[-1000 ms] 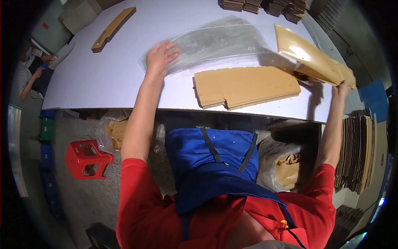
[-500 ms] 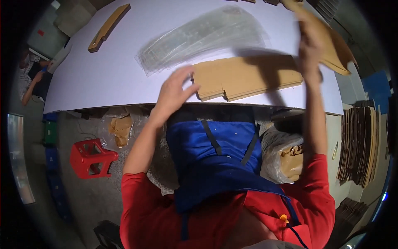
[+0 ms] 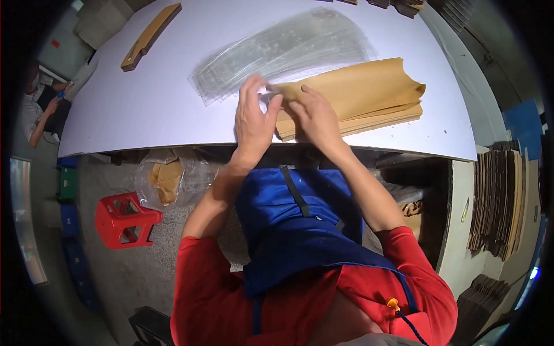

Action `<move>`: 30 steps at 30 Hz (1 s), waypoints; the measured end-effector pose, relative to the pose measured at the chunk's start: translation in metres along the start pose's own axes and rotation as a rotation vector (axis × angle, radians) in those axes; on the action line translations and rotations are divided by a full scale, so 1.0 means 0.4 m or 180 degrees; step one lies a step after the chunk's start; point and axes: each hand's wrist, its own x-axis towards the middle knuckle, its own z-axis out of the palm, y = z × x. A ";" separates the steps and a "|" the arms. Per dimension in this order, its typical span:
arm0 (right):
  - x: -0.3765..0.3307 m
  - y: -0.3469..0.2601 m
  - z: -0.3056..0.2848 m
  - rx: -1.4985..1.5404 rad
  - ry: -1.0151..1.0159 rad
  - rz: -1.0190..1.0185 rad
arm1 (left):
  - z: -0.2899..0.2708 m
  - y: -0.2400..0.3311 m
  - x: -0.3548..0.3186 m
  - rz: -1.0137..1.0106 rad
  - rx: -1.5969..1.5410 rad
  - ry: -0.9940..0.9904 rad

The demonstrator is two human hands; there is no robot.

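Both hands meet at the near end of the cardboard stack point(image 3: 358, 98), close to the table point(image 3: 144, 115) edge. Left hand point(image 3: 254, 118) has fingers together, seems to pinch the corner of a clear plastic bag point(image 3: 283, 49); right hand point(image 3: 314, 115) lies flat w/ fingers spread, pressing the top sheet. The bags fan out beyond the left hand.

Risk, I think: the bag is thin & slippery, so it may slip from the pinch. The top sheet already curls at its far end, so a pull could shift the stack.
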 end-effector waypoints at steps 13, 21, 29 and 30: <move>0.087 0.886 -1.085 0.2573 0.2991 0.0897 | -0.173 -0.056 0.250 -0.1626 -0.2381 0.0049; 0.288 0.531 -1.139 -0.1600 0.3655 0.0375 | -0.121 -0.075 0.270 -0.1080 0.0268 0.0849; 0.170 0.144 -0.433 -0.0779 0.1534 -0.1210 | -0.093 -0.013 -0.070 0.0120 0.0816 -0.1027; 0.143 0.094 -0.326 -0.0457 0.1237 -0.1471 | -0.083 -0.021 -0.089 0.0116 0.0809 -0.1040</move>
